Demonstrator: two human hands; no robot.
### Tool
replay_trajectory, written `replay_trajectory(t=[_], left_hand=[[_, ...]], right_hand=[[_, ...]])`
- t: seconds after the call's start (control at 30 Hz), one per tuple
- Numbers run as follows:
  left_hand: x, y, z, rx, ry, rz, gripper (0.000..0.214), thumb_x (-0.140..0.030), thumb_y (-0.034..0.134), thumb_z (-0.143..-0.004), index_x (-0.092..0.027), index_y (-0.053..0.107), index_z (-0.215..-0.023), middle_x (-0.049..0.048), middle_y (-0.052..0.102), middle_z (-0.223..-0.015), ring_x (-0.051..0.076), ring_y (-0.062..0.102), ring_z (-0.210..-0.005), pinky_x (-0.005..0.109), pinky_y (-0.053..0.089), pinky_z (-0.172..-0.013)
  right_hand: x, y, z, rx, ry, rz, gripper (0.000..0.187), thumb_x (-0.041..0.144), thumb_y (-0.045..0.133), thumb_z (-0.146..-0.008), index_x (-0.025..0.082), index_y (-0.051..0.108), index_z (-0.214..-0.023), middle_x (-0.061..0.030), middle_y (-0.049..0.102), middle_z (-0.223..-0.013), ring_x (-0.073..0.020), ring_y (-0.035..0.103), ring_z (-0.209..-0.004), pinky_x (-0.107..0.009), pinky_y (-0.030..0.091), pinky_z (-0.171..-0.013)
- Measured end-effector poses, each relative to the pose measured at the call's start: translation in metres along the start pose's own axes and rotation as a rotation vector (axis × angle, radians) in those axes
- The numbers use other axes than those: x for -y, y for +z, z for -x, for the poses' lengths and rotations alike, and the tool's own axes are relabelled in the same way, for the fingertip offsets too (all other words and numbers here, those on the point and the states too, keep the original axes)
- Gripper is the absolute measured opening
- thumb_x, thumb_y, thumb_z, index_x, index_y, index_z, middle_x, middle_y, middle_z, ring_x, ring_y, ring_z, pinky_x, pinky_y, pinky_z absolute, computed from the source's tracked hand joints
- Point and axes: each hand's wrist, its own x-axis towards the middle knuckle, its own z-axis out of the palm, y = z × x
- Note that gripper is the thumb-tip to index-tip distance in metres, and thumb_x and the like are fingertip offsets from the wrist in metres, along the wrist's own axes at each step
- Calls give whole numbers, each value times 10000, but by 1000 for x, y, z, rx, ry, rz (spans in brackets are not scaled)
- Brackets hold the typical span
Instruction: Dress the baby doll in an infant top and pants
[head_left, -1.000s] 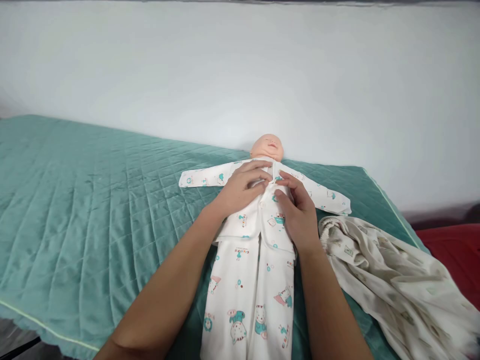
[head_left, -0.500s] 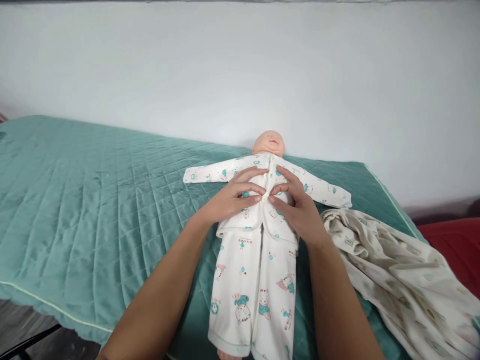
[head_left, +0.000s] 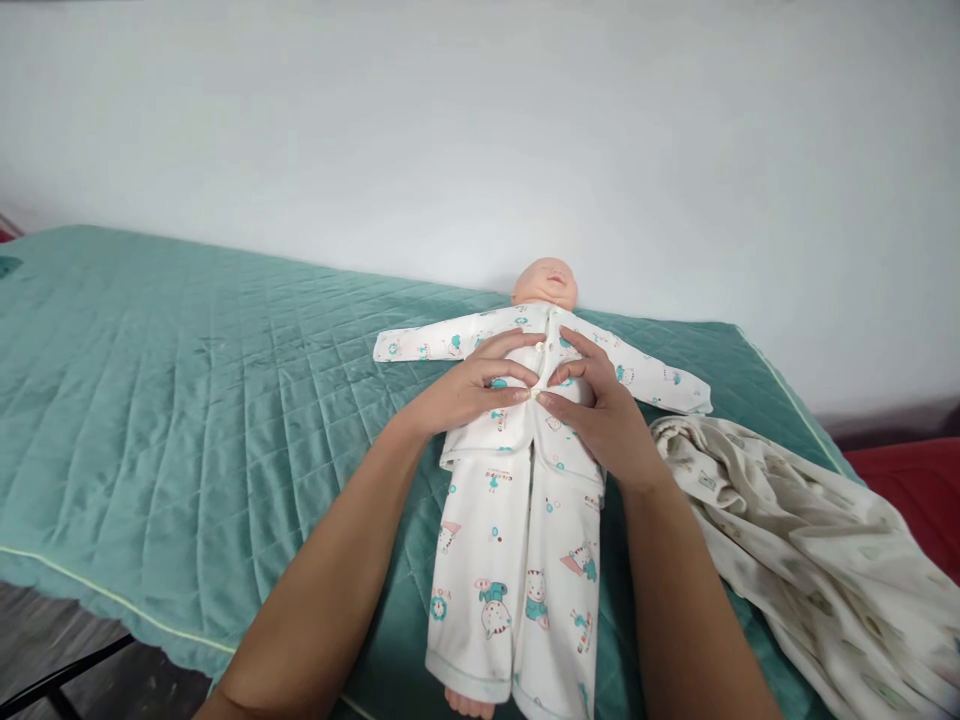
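Note:
A baby doll lies on its back on a teal quilted mattress, dressed in a white printed shirt and matching trousers. Its sleeves stretch out to both sides. My left hand and my right hand meet over the doll's chest. The fingertips of both pinch the shirt's front edges together at a small button on the middle seam. One bare doll foot shows below the left trouser leg.
A crumpled cream printed cloth lies on the mattress right of the doll. A white wall rises directly behind the mattress. A red surface sits beyond the right edge. Dark floor shows at the lower left.
Both hands have slid from the shirt's top down to a lower button on the chest. The view has shifted, so more of the trouser legs and a foot show.

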Motion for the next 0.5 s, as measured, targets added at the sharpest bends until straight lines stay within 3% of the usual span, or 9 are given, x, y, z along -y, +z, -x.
replay_trajectory(t=[0.27, 0.5], left_hand=[[1, 0, 0, -8, 37, 16, 187, -389, 627, -944, -286, 743, -1047, -10, 402, -1615, 218, 228, -1557, 453, 228, -1272], [-2, 1, -1, -20, -10, 22, 209, -436, 629, -939, -292, 744, -1038, -11, 408, -1610, 234, 225, -1557, 472, 270, -1250]], right_hand=[[1, 3, 1, -34, -7, 11, 178, 356, 781, -806, 284, 633, -874, 18, 448, -1557, -275, 333, -1494, -539, 202, -1240], [8, 8, 2, -80, 19, 29, 164, 309, 760, -803, 281, 617, -879, 10, 483, -1524, -263, 383, -1461, -517, 216, -1231]])
